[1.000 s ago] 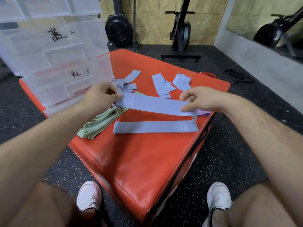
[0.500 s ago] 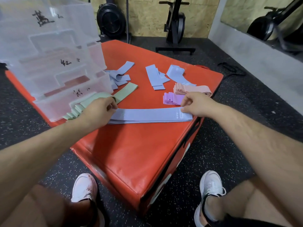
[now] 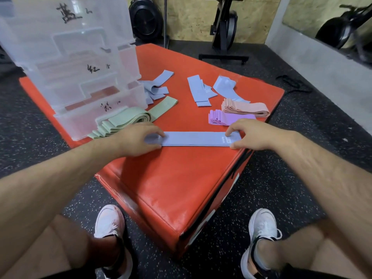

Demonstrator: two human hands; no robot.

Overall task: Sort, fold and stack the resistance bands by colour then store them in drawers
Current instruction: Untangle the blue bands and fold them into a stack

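A flat stack of blue bands (image 3: 193, 138) lies across the red padded box (image 3: 181, 188). My left hand (image 3: 136, 138) pinches its left end and my right hand (image 3: 247, 135) pinches its right end, thumb under the edge, fingers on top. Loose blue bands lie farther back in three small heaps (image 3: 156, 87), (image 3: 200, 91), (image 3: 224, 84). A folded green pile (image 3: 122, 119) lies left, a purple pile (image 3: 225, 118) and a pink pile (image 3: 245, 108) right. The clear drawer unit (image 3: 80, 63) with handwritten labels stands at the back left.
The red box's right edge drops off just beside my right hand. Black speckled floor surrounds it, with my two white shoes (image 3: 109, 224), (image 3: 261, 226) in front. An exercise bike stand (image 3: 223, 33) and a black fan-like machine (image 3: 146, 19) stand by the far wall.
A second ago I held a blue band lifted above another; I lowered it on top. Both hands now press the ends of the aligned stack flat on the box.
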